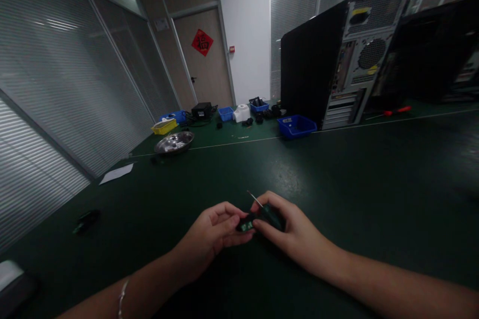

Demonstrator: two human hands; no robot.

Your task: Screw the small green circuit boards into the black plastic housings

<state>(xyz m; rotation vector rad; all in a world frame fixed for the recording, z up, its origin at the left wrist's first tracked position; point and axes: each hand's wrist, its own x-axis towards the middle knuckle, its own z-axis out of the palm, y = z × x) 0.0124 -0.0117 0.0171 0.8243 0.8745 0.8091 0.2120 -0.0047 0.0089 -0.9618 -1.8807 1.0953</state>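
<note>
Near the front middle of the green table, my left hand [217,232] grips a small dark part with a green circuit board [246,226] between thumb and fingers. My right hand [286,222] is curled round the dark green handle of a screwdriver [270,215], whose thin metal shaft points up and to the left. The right thumb and a fingertip also touch or nearly touch the right side of the small part. Details of the board are too dark and blurred to make out.
On the green table [209,174] are a metal bowl [174,143], a blue tray [297,127], a yellow basket [165,127], a white paper [117,173] and a dark object [87,221] at left. A computer tower [314,60] stands at back right, near a red-handled tool [397,111].
</note>
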